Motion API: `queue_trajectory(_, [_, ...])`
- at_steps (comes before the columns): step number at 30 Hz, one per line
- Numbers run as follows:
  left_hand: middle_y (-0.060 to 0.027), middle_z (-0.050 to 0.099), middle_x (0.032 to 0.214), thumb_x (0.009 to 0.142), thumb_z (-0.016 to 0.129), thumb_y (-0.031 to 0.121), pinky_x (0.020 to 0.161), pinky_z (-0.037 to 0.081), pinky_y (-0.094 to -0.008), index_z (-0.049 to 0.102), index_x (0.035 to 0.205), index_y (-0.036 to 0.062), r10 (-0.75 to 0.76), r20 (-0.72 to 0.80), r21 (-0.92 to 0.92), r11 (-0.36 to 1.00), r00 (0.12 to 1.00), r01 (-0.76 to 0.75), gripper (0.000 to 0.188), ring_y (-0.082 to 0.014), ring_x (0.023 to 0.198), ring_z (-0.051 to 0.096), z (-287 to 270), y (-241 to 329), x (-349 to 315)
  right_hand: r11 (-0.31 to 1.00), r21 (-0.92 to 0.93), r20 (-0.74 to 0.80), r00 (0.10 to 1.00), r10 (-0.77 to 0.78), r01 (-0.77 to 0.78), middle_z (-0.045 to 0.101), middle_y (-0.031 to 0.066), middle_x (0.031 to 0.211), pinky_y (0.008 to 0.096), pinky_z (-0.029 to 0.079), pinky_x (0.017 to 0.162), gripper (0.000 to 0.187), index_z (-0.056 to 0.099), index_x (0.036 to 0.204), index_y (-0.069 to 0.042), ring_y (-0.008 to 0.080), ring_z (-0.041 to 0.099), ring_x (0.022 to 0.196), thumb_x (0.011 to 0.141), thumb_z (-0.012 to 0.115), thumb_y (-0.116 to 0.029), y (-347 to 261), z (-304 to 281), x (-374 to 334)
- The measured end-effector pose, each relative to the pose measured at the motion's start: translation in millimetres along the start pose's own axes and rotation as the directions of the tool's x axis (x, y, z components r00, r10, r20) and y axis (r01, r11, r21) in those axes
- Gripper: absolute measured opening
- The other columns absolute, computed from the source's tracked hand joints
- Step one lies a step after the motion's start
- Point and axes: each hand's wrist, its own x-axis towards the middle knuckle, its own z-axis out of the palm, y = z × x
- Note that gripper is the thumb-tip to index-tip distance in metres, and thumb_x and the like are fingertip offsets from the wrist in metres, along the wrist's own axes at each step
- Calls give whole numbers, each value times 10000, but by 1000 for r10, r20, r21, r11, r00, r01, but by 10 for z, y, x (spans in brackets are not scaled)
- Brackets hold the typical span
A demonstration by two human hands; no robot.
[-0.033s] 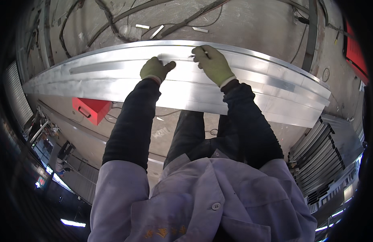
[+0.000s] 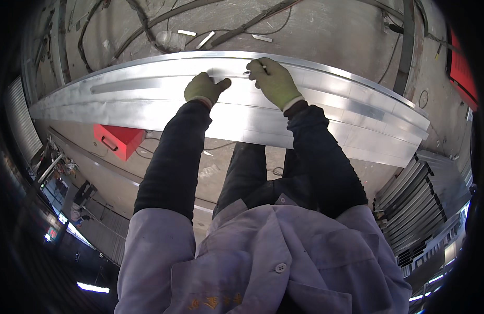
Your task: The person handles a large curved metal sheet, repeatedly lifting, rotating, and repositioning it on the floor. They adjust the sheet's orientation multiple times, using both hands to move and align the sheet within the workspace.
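Observation:
A long, shiny metal profile (image 2: 242, 123) lies across in front of me, its upper face stepped into lengthwise ridges. My left hand (image 2: 204, 88), in a yellow-green glove, is at the middle of this profile, thumb spread away from the other fingers; nothing shows in it. To its right, my right hand (image 2: 276, 83), gloved alike, pinches a thin pen (image 2: 246, 72) between thumb and fingers. The pen's tip points left, close over the metal near the far ridge. Whether it touches the surface I cannot tell.
Beneath the profile's near edge, at left, sits a red box (image 2: 119, 140) with a handle. Dark cables (image 2: 237, 35) and small white offcuts (image 2: 205, 40) lie on the floor beyond. Stacked metal profiles (image 2: 412, 201) stand at right, and a red object (image 2: 462, 70) is at far right.
My right hand with the pen has shifted very slightly left, and my left hand slightly right. The profile looks unmoved.

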Motion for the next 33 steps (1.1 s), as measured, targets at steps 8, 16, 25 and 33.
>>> queue_trajectory(8, [-115,783,1177,823,765,762,959,579,-448,744,1207,101,-48,20,-41,998,999,49,764,-307,1124,745,-64,107,-95,978,-205,-16,999,35,-38,764,74,952,303,557,749,399,739,1158,-12,143,676,776,1066,627,-383,247,307,268])
queue_trajectory(16, [-118,783,1196,854,765,715,985,563,-427,744,1232,74,-62,45,-89,994,997,66,745,-295,1142,739,-151,164,-164,948,-307,-42,996,78,-87,782,114,1018,391,554,886,426,754,1137,-67,282,717,954,1046,558,-434,247,329,310])
queue_trajectory(25, [-118,785,1195,854,761,719,989,565,-421,743,1238,75,-63,44,-85,994,997,67,750,-295,1144,741,-164,160,-169,858,-514,0,1000,-26,22,781,145,1042,467,548,934,442,756,1121,-99,370,724,1039,1064,500,-455,49,326,249])
queue_trajectory(33, [-98,790,1186,839,773,735,942,597,-407,757,1225,114,-64,24,-69,996,998,65,731,-266,1129,758,-139,166,-144,782,-622,34,999,-28,43,776,155,1021,495,548,922,431,759,1128,-110,384,722,1019,1068,489,-439,-23,282,298])
